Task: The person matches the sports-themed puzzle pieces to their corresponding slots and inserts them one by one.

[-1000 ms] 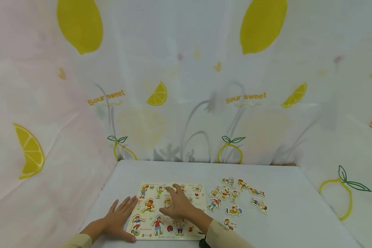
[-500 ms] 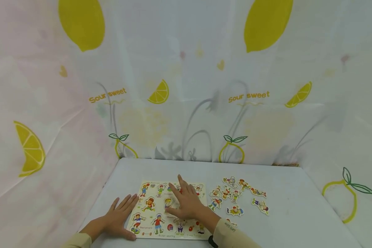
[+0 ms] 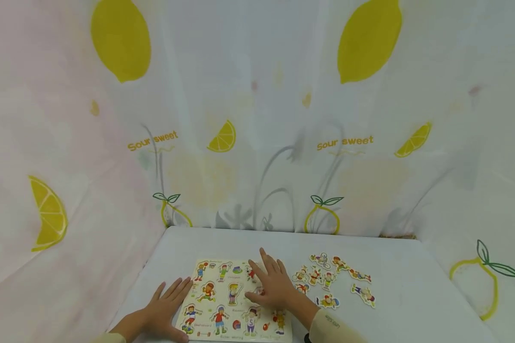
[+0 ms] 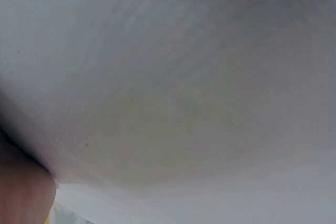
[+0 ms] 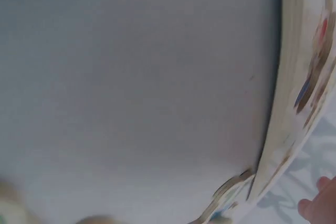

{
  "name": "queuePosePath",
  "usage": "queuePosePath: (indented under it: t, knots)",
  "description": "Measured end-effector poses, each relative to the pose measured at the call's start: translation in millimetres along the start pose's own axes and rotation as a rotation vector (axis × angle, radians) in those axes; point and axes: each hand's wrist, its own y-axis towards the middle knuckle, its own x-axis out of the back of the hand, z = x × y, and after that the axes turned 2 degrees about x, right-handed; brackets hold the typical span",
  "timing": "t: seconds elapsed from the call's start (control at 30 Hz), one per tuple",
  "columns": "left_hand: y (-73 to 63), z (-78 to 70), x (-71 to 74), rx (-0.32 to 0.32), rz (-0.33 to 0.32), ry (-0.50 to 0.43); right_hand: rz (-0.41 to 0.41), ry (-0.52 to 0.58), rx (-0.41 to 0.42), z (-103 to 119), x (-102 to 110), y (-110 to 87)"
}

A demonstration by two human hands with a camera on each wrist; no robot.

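A cream puzzle board (image 3: 221,297) printed with children playing sports lies on the white table. Against its left edge rests my left hand (image 3: 165,307), fingers straight and spread, with the thumb near the lower left corner. My right hand (image 3: 275,286) is over the board's right side, fingers extended and apart; no piece shows in it, though its underside is hidden. It covers some figures there. The left wrist view has only a bit of the left hand (image 4: 23,200). In the right wrist view, fingertips (image 5: 321,208) show beyond the board's thick edge (image 5: 273,145).
Several loose cut-out figure pieces lie right of the board, among them a capped figure (image 3: 327,301) and one set apart (image 3: 363,294). The white table (image 3: 412,286) extends farther right. A lemon-print curtain (image 3: 266,190) hangs behind and at both sides.
My right hand has moved rightward across the board, its fingers straightening, uncovering the middle and lower right figures. My left hand keeps its place at the board's left edge. The head view has shifted slightly.
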Motion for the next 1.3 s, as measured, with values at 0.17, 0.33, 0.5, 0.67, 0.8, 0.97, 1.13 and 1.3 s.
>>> queuePosePath:
  t: [0.17, 0.33, 0.5, 0.67, 0.8, 0.97, 1.13, 1.3]
  knots:
    - [-4.5, -2.7, 4.3, 0.016, 0.010, -0.014, -0.027, 0.000, -0.025, -14, 3, -3.3]
    - [0.1, 0.3, 9.7, 0.047, 0.029, -0.032, -0.033, -0.057, -0.069, -30, 15, -1.8]
    - [0.4, -1.2, 10.6, 0.050, 0.030, -0.028, -0.018, -0.082, -0.102, -43, 22, -7.2]
    - [-1.7, -2.1, 7.1, 0.041, 0.039, -0.020, -0.041, -0.101, -0.101, -56, 26, -16.8]
    - [-1.7, -1.4, 2.0, 0.034, 0.038, -0.017, -0.053, -0.156, -0.115, -72, 28, -24.6]
    - [-3.1, -1.3, -0.1, 0.035, 0.043, -0.020, -0.047, -0.146, -0.168, -93, 29, -33.0]
    - [-4.3, 0.3, -0.1, 0.029, 0.031, -0.031, -0.030, -0.166, -0.212, -113, 35, -42.2]
    - [-4.8, 0.8, -2.8, 0.004, 0.009, -0.063, -0.046, -0.126, -0.263, -128, 47, -54.9]
